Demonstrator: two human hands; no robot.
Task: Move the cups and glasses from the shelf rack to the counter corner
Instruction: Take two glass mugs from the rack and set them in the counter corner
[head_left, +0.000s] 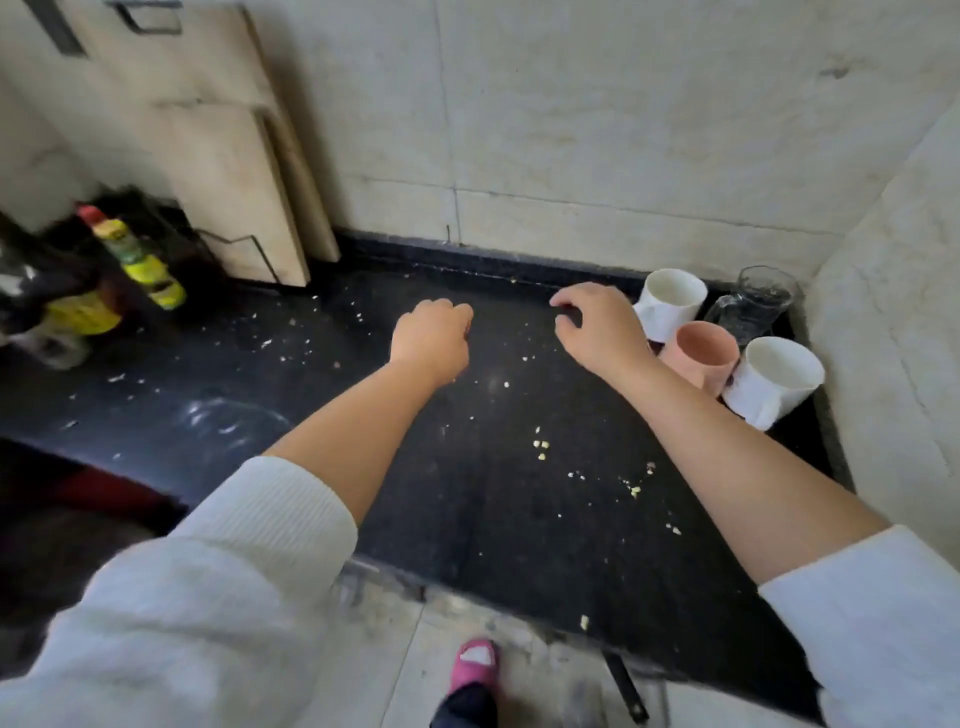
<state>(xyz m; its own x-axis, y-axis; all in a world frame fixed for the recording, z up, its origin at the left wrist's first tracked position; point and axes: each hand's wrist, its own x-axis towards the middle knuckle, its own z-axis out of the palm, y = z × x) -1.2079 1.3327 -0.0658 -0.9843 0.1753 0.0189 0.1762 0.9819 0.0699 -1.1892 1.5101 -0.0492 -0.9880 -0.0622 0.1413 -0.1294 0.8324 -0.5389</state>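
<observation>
In the far right corner of the black counter (363, 441) stand a white cup (672, 301), a clear glass mug (756, 306), a pink cup (704, 356) and a second white cup (776, 379), close together. My right hand (597, 330) hovers just left of the cups, fingers curled apart, holding nothing. Over the middle of the counter my left hand (434, 338) is loosely closed and empty. The shelf rack is out of view.
Wooden cutting boards (228, 171) lean on the back wall at the left. Yellow-labelled bottles (140, 260) and dark blurred items crowd the far left. Crumbs lie scattered on the counter. Tiled walls close the corner. A pink slipper (475, 662) shows on the floor below.
</observation>
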